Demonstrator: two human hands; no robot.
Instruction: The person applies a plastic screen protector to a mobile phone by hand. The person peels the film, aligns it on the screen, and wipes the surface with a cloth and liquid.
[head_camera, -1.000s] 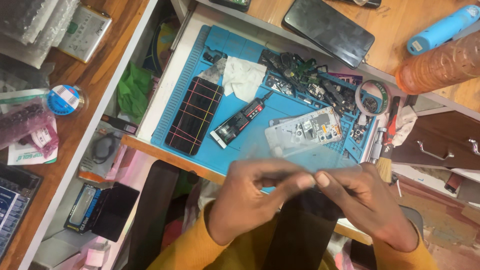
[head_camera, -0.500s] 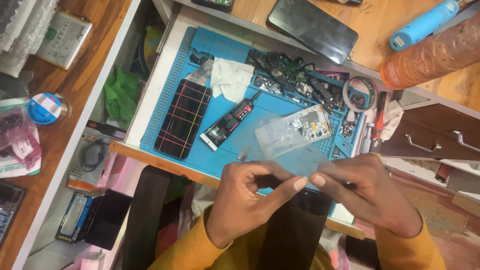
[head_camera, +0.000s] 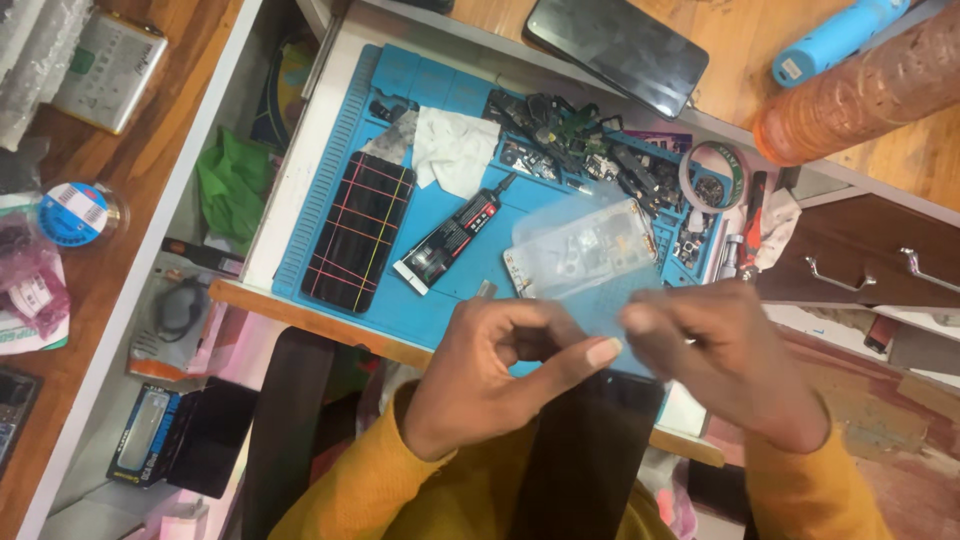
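Both hands meet palm-down over a black glass phone screen (head_camera: 585, 455) in the lap. The left hand (head_camera: 495, 375) and right hand (head_camera: 725, 375) pinch a clear plastic film (head_camera: 590, 255) between their fingers, above the blue silicone mat (head_camera: 470, 290).
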